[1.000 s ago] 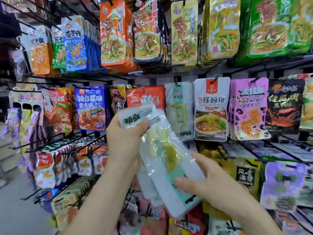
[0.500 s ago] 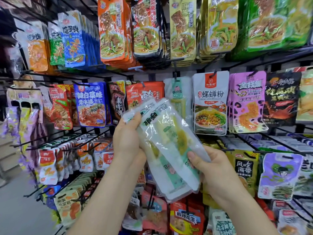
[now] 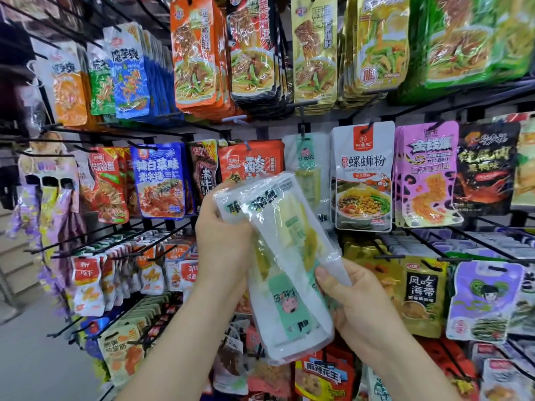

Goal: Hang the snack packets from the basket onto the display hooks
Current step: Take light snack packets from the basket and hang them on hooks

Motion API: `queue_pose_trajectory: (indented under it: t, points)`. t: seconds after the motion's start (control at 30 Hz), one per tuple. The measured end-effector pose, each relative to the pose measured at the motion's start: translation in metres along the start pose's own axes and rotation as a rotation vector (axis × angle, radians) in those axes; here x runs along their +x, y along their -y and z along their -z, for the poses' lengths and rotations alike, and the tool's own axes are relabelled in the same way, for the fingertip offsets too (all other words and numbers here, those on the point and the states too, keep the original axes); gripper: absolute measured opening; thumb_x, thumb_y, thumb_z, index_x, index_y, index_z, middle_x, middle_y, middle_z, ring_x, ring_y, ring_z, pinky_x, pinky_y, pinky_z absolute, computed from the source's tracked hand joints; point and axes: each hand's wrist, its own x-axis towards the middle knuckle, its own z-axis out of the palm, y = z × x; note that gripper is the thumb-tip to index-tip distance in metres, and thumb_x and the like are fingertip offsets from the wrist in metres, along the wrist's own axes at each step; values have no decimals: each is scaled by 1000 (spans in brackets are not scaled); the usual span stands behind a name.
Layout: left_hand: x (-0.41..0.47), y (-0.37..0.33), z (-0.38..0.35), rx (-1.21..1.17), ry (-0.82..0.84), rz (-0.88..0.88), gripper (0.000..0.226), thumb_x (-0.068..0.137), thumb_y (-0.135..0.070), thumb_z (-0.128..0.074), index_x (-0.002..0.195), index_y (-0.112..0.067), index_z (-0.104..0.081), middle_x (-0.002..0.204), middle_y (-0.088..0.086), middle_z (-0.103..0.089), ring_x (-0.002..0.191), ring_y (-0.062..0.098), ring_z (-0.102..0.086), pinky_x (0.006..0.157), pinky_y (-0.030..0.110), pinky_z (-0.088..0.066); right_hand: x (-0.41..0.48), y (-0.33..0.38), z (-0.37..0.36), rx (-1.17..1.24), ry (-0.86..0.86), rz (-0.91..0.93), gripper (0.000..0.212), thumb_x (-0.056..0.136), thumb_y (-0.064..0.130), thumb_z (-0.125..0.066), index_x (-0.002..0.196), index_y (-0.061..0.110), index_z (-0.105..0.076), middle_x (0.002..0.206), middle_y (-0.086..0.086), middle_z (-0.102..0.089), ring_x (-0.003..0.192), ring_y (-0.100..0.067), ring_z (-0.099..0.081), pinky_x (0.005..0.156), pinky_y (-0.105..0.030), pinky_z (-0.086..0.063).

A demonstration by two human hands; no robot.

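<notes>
I hold a small stack of clear white-and-green snack packets [image 3: 289, 256] in front of the display wall, upside down, with the header ends low. My left hand [image 3: 223, 241] grips the stack's upper left side. My right hand [image 3: 353, 302] pinches its lower right edge. Just behind and above the stack, a matching white-and-green packet [image 3: 304, 157] hangs on a black display hook [image 3: 302, 130]. The basket is out of view.
Rows of hanging packets fill the wall: orange and yellow ones [image 3: 197, 53] above, a white noodle bag [image 3: 363, 175] and pink packets [image 3: 425, 175] to the right, blue ones [image 3: 157, 180] to the left. Black hooks [image 3: 477, 244] jut forward at lower right. An aisle floor [image 3: 34, 357] lies at left.
The packets rose from a slanted low position to nearly upright before the hanging matching packet. Both hands came closer together on the stack, and the view shifted downward along the wall.
</notes>
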Motion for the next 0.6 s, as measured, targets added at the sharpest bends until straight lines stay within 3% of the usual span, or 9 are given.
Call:
queue_pose_trajectory:
  t: [0.1,0.23,0.4,0.5,0.6]
  points:
    - [2,-5,7,46,-2,-31,67,75,13,-69,120,-34,-55,103,-5,-71,87,16,-71,71,39,-60,-2,6,1,-68,-9,29,19,77,12,-62,87,13,-78,98,-15,-74,79,-25,-70,65,-38,-59]
    - [6,-20,26,86,32,-87,50,77,6,-71,111,-29,-62,86,-5,-75,74,15,-72,60,28,-57,2,43,21,-263,-164,174,23,67,16,-70,90,14,-76,93,-10,-76,73,-20,-69,60,-33,-57]
    - [10,-35,44,192,44,-165,36,76,7,-71,93,-24,-60,74,-5,-72,64,12,-70,50,24,-54,8,94,35,-641,-255,327,18,63,13,-81,77,13,-70,65,4,-72,50,-7,-62,44,-18,-48]
    - [9,-47,52,246,76,-185,37,74,6,-72,88,-26,-60,72,-8,-73,60,10,-70,50,27,-56,11,115,39,-803,-239,365,18,64,15,-84,77,12,-72,66,1,-73,51,-9,-62,46,-18,-49]
    - [1,-60,47,278,217,-191,31,64,1,-74,85,-20,-65,67,-6,-73,55,10,-68,48,23,-53,15,130,37,-944,-124,324,3,78,14,-76,79,13,-74,74,0,-76,63,-12,-69,57,-23,-54]
